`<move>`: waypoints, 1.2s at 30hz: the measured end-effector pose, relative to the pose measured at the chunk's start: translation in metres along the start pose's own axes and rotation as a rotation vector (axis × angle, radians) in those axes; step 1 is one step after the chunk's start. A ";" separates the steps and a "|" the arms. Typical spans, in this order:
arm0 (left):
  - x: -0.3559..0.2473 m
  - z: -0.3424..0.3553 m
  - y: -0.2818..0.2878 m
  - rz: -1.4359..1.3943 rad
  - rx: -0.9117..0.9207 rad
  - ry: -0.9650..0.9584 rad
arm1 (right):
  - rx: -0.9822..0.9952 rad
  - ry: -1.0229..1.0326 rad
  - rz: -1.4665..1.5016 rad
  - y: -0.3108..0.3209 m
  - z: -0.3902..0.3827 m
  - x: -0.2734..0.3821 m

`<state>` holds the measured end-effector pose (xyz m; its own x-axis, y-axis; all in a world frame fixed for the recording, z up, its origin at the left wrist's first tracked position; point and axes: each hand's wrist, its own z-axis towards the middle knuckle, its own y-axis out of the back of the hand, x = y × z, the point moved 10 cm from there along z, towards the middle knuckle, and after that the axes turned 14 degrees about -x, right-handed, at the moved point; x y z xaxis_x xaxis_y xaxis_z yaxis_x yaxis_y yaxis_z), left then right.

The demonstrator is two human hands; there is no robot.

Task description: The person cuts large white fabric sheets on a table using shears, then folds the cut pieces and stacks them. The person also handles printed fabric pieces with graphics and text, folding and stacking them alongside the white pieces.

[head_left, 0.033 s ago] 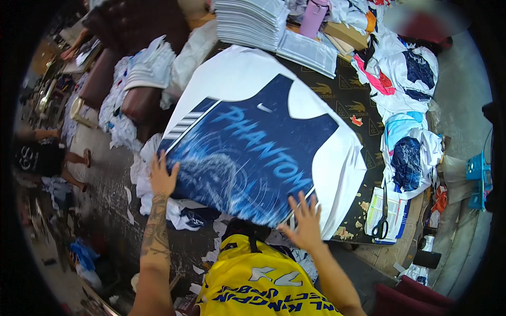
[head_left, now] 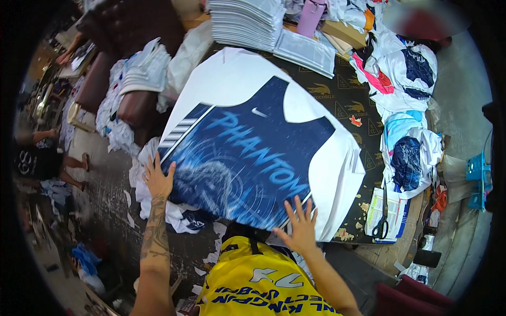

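A printed jersey panel (head_left: 247,152), navy with blue lettering and a blue sketch-like pattern, lies spread on a large white fabric piece (head_left: 216,79). My left hand (head_left: 159,178) rests flat, fingers spread, at the panel's left lower corner, beside its white stripes. My right hand (head_left: 299,226) lies with fingers spread at the lower right corner, over the white side stripe. Neither hand grips anything. The cloth's near edge hangs by my yellow jersey (head_left: 247,279).
Black scissors (head_left: 383,221) lie on papers at the right of the dark table (head_left: 350,197). Behind stand a stack of white sheets (head_left: 245,23) and a purple bottle (head_left: 311,18). Fabric pieces (head_left: 406,142) heap along the right edge. Another person (head_left: 42,158) is at far left.
The panel and both hands sit very slightly lower and further left in view. Both hands stay flat on the cloth.
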<state>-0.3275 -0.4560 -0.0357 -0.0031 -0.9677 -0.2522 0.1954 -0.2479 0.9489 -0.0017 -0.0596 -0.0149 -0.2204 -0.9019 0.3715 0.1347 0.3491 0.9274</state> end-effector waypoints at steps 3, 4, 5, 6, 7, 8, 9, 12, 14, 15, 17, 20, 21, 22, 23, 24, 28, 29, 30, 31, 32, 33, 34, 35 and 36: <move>-0.073 0.063 -0.036 0.146 -0.100 -0.131 | -0.042 -0.206 -0.192 -0.023 0.022 -0.022; -0.107 0.090 -0.051 0.137 -0.121 -0.129 | -0.017 -0.251 -0.237 -0.020 0.040 -0.045; -0.156 0.115 -0.053 0.073 -0.260 -0.229 | 0.056 -0.307 -0.311 -0.014 0.056 -0.076; -0.207 0.139 -0.067 -0.022 -0.274 -0.371 | -0.035 -0.300 -0.337 0.008 0.086 -0.105; -0.250 0.160 -0.080 -0.154 -0.236 -0.466 | 0.035 -0.371 -0.385 0.019 0.109 -0.143; -0.285 0.176 -0.100 -0.242 -0.088 -0.552 | -0.102 -0.383 -0.357 0.046 0.131 -0.162; -0.304 0.192 -0.115 -0.158 0.010 -0.603 | -0.240 -0.406 -0.303 0.069 0.144 -0.169; -0.258 0.218 -0.095 -0.155 -0.066 -0.475 | -0.260 -0.316 -0.234 0.066 0.136 -0.133; -0.202 0.225 -0.095 0.069 -0.057 -0.403 | -0.067 -0.498 -0.205 0.018 0.092 -0.103; -0.186 0.224 -0.099 0.097 -0.041 -0.435 | -0.034 -0.630 -0.099 -0.003 0.068 -0.094; -0.188 0.242 -0.111 -0.060 -0.142 -0.543 | -0.078 -0.550 -0.337 -0.016 0.071 -0.097; -0.223 0.295 -0.160 0.045 -0.217 -0.493 | -0.213 -0.456 -0.396 0.007 0.127 -0.152; -0.246 0.309 -0.168 0.024 -0.299 -0.514 | -0.192 -0.474 -0.398 0.018 0.150 -0.176; -0.261 0.323 -0.190 0.094 -0.220 -0.436 | -0.158 -0.488 -0.400 0.027 0.174 -0.199; -0.273 0.333 -0.199 0.113 -0.198 -0.403 | -0.152 -0.493 -0.383 0.036 0.193 -0.209; -0.286 0.342 -0.203 0.121 -0.186 -0.371 | -0.203 -0.476 -0.236 0.050 0.209 -0.216; -0.262 0.291 -0.155 0.169 -0.323 -0.459 | -0.378 -0.266 -0.270 0.107 0.147 -0.194; -0.237 0.262 -0.137 -0.018 -0.286 -0.416 | -0.423 -0.445 -0.297 0.125 0.097 -0.216; -0.210 0.219 -0.122 0.085 -0.288 -0.436 | -0.558 -0.567 -0.276 0.152 0.043 -0.233; -0.188 0.176 -0.101 0.036 -0.325 -0.432 | -0.674 -0.707 -0.274 0.174 -0.015 -0.256; -0.146 0.128 -0.097 0.087 -0.176 -0.235 | -0.696 -0.897 -0.295 0.187 -0.074 -0.281; -0.114 0.074 -0.094 0.339 -0.043 -0.091 | -0.601 -1.054 -0.369 0.189 -0.124 -0.303; -0.117 0.016 -0.082 0.192 -0.025 -0.128 | -0.491 -1.129 -0.343 0.183 -0.160 -0.324; -0.127 -0.039 -0.070 0.119 -0.012 -0.161 | -0.428 -1.084 -0.276 0.178 -0.181 -0.336; -0.153 -0.092 -0.060 -0.034 0.014 -0.251 | -0.445 -0.950 -0.284 0.182 -0.190 -0.342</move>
<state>-0.2484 -0.2885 -0.0714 -0.2534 -0.9396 -0.2301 0.1774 -0.2790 0.9438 0.2814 0.2640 0.0181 -0.9305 -0.3029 0.2059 0.2564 -0.1372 0.9568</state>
